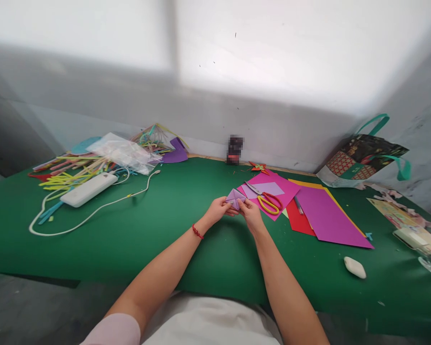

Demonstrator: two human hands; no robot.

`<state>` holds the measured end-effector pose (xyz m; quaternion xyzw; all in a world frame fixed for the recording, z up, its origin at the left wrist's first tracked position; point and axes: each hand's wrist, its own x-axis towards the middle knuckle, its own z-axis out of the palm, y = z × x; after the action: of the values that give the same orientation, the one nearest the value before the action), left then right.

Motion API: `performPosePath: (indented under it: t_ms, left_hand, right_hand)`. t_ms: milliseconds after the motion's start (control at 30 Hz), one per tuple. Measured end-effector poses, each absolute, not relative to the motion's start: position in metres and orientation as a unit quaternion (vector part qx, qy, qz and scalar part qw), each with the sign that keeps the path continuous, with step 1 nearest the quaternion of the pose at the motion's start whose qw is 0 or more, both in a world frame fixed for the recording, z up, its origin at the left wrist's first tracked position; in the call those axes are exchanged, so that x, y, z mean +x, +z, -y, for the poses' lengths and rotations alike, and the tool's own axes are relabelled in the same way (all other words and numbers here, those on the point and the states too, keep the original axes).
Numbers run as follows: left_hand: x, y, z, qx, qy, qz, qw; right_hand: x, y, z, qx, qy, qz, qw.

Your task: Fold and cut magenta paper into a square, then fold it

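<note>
A small folded piece of lilac paper (235, 195) is held up between both hands over the green table. My left hand (219, 210) pinches its left side, thumb on the near face. On the other side my right hand (250, 214) grips the right edge in the same way. The fingers behind the paper are partly hidden. Just right of my right hand lie scissors (269, 203) with one yellow and one red handle, on a flat lilac sheet (277, 188) and a pink sheet (290, 189).
Purple paper (335, 218), red paper (297, 221) and a pen lie right. Farther right are a white case (354, 267) and a patterned bag (359, 160). A white power strip (89, 189), its cord and paper strips lie left. A red paper star (259, 167) sits near the wall.
</note>
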<state>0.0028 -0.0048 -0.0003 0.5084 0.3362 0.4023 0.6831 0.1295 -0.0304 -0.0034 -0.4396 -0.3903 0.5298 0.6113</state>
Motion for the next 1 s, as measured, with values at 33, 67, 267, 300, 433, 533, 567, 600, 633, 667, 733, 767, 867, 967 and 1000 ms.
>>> performPosePath:
  t_ms: [33, 67, 267, 300, 433, 533, 567, 600, 633, 667, 733, 767, 867, 967, 1000]
  left_hand:
    - [0.0035, -0.0004, 0.0051, 0.513, 0.404, -0.335, 0.679]
    - [0.0041, -0.0003, 0.0057, 0.518, 0.407, -0.336, 0.673]
    - [0.0046, -0.0001, 0.0086, 0.549, 0.401, -0.368, 0.634]
    - [0.0039, 0.0000, 0.0084, 0.553, 0.395, -0.370, 0.634]
    - [0.0002, 0.0017, 0.0058, 0.556, 0.362, -0.366, 0.653]
    - [-0.0010, 0.0032, 0.0038, 0.542, 0.343, -0.366, 0.674]
    - [-0.0009, 0.0034, 0.0033, 0.537, 0.343, -0.368, 0.677]
    - [-0.0007, 0.0034, 0.0029, 0.531, 0.347, -0.370, 0.679]
    - [-0.0003, 0.0032, 0.0026, 0.526, 0.351, -0.372, 0.679]
    - [0.0000, 0.0029, 0.0024, 0.522, 0.355, -0.372, 0.680]
    - [0.0002, 0.0023, 0.0020, 0.518, 0.359, -0.371, 0.682]
    - [0.0000, 0.0022, 0.0019, 0.517, 0.360, -0.369, 0.684]
    - [-0.0016, 0.0031, 0.0019, 0.517, 0.358, -0.365, 0.686]
    - [-0.0031, 0.0045, 0.0024, 0.521, 0.357, -0.357, 0.689]
    - [-0.0034, 0.0046, 0.0026, 0.522, 0.359, -0.354, 0.688]
  right_hand:
    - [0.1293, -0.0026, 0.0308, -0.442, 0.524, 0.392, 0.613]
    - [0.1292, -0.0019, 0.0311, -0.443, 0.519, 0.396, 0.615]
    - [0.1294, -0.0001, 0.0308, -0.448, 0.504, 0.403, 0.618]
    - [0.1295, -0.0001, 0.0306, -0.451, 0.503, 0.405, 0.616]
    - [0.1295, 0.0003, 0.0312, -0.461, 0.506, 0.420, 0.595]
    - [0.1289, 0.0004, 0.0320, -0.485, 0.504, 0.417, 0.581]
    - [0.1286, 0.0003, 0.0321, -0.499, 0.492, 0.416, 0.580]
    - [0.1281, 0.0000, 0.0321, -0.512, 0.478, 0.416, 0.579]
    - [0.1274, -0.0002, 0.0321, -0.523, 0.467, 0.419, 0.577]
    - [0.1266, -0.0004, 0.0321, -0.529, 0.463, 0.422, 0.573]
    - [0.1248, 0.0000, 0.0324, -0.521, 0.483, 0.426, 0.560]
    - [0.1240, 0.0005, 0.0326, -0.509, 0.501, 0.428, 0.554]
    - [0.1222, 0.0026, 0.0337, -0.473, 0.535, 0.438, 0.546]
    - [0.1222, 0.0039, 0.0344, -0.469, 0.526, 0.456, 0.545]
    - [0.1225, 0.0040, 0.0345, -0.472, 0.517, 0.463, 0.543]
